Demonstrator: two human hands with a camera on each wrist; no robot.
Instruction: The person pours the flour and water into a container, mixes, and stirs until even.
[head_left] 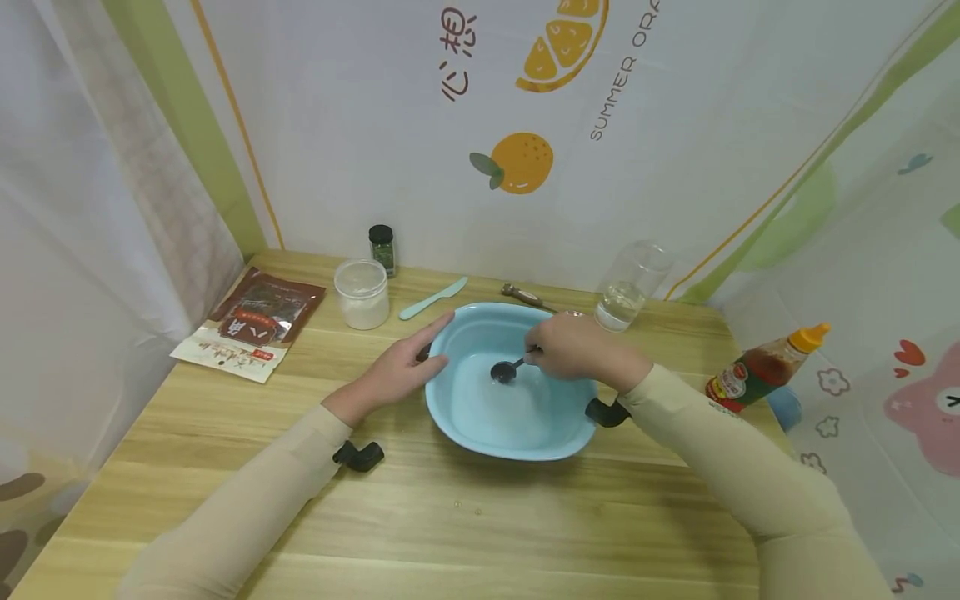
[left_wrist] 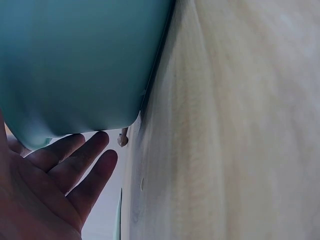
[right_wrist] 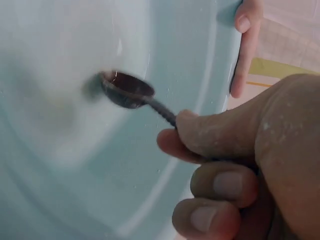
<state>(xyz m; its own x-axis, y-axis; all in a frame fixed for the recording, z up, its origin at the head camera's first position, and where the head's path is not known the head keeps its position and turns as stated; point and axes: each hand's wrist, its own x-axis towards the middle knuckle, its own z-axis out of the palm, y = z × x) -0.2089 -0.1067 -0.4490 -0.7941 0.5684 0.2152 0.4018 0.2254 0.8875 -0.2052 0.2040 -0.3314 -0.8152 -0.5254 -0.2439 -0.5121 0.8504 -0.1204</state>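
A light blue basin (head_left: 480, 450) stands on the wooden table, with a cloudy whitish layer on its bottom. My left hand (head_left: 393, 367) holds its left rim, thumb over the edge and fingers along the outer wall, as the left wrist view also shows. Inside the basin, my right hand (head_left: 566, 346) pinches the handle of a dark measuring spoon (right_wrist: 127, 90) between thumb and forefinger, other fingers curled. The spoon's round bowl hangs low over the basin's bottom; whether it touches cannot be told. Something reddish-brown or shadowed shows in the bowl.
Behind the basin are a jar of white powder (head_left: 362, 296), a small herb jar (head_left: 382, 250), a pale green knife (head_left: 433, 298), a brown-handled utensil (head_left: 522, 295) and a clear glass with liquid (head_left: 621, 304). A brown packet (head_left: 262, 321) lies left; a sauce bottle (head_left: 757, 371) stands right.
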